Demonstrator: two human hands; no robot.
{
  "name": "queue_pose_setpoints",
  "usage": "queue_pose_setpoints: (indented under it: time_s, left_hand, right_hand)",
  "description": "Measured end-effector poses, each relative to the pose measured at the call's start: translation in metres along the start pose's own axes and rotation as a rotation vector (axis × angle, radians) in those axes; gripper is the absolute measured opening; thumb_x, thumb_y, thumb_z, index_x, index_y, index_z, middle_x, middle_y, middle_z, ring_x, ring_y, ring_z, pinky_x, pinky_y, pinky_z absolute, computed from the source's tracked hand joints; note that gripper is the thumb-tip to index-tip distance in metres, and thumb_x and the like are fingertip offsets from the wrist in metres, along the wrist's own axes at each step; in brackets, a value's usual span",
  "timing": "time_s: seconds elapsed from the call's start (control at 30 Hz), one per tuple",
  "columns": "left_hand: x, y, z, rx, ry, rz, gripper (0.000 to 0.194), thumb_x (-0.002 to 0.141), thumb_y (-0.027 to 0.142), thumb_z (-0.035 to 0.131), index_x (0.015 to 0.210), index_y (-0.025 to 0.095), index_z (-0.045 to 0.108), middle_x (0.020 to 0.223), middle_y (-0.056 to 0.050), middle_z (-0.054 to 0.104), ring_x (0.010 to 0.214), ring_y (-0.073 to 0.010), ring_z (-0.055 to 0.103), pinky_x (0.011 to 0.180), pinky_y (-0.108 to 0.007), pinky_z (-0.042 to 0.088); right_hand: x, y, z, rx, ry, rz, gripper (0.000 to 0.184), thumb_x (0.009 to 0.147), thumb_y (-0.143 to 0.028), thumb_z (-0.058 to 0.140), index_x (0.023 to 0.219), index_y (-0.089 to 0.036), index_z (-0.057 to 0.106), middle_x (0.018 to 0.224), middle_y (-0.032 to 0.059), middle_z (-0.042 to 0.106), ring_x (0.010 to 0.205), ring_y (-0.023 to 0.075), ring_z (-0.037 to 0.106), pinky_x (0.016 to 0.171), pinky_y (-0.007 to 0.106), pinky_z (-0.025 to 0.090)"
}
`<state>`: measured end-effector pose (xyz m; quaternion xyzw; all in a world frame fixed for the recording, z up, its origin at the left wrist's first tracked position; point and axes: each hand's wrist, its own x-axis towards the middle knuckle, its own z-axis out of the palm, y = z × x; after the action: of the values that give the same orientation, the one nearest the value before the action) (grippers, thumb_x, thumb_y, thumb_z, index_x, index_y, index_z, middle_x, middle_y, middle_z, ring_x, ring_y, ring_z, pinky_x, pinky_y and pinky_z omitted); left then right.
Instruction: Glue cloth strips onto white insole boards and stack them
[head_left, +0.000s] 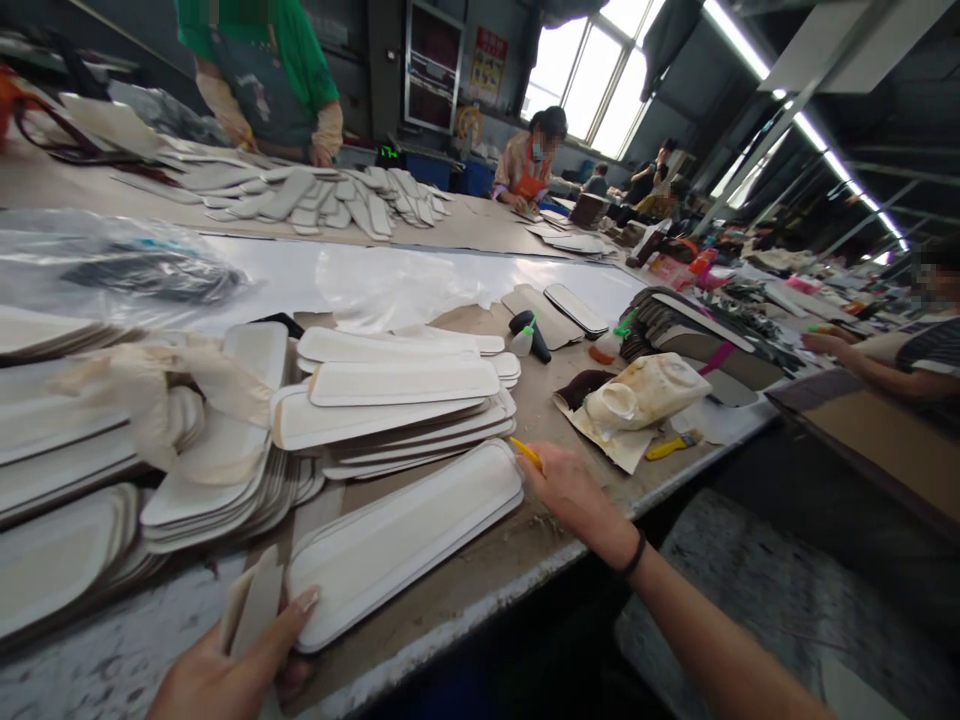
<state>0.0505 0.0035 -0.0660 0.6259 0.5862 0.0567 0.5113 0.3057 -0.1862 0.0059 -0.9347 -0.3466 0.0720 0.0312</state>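
My left hand (247,650) is closed round several pale flat strips (253,605) standing on edge. Its thumb presses on the near end of a long, round-cornered white panel (412,540), the top one of a small stack. At the far end of that stack, my right hand (562,485) is closed round a slim yellow tool (526,452). Its pointed end reaches the panel's corner; the rest is hidden in the fingers. Beyond lies a larger stack of similar white panels (405,385).
More panel stacks (217,500) lie at left under crumpled cloth-like scraps (157,400). Right of my right hand are a glue-stained container (637,395), a yellow-handled brush (673,445) and small bottles (609,345). The table edge (480,620) runs diagonally. Co-workers (270,90) stand across.
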Motion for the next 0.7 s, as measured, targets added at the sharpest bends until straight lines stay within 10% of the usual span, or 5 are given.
queue_pose_setpoints:
  time_s: [0.5,0.7]
  left_hand:
    - [-0.041,0.020,-0.003,-0.468,-0.081,0.096,0.037,0.063,0.052,0.065,0.054,0.017,0.059,0.054,-0.002,0.060,0.053,-0.0146,0.054,0.057,-0.027,0.046]
    - [-0.035,0.014,0.001,-0.495,-0.084,0.033,0.056,0.053,0.044,0.075,0.098,0.012,0.064,0.046,0.004,0.057,0.046,-0.0140,0.052,0.047,-0.025,0.043]
  right_hand:
    - [-0.007,0.002,0.012,0.501,0.018,0.082,0.031,0.089,-0.042,0.039,0.088,-0.018,0.059,0.080,0.0066,0.065,0.081,0.0235,0.062,0.072,0.030,0.045]
    - [-0.008,0.000,0.017,0.367,0.174,0.064,0.024,0.086,-0.035,0.042,0.073,-0.020,0.055,0.077,0.0099,0.062,0.078,0.0247,0.059,0.075,0.034,0.043]
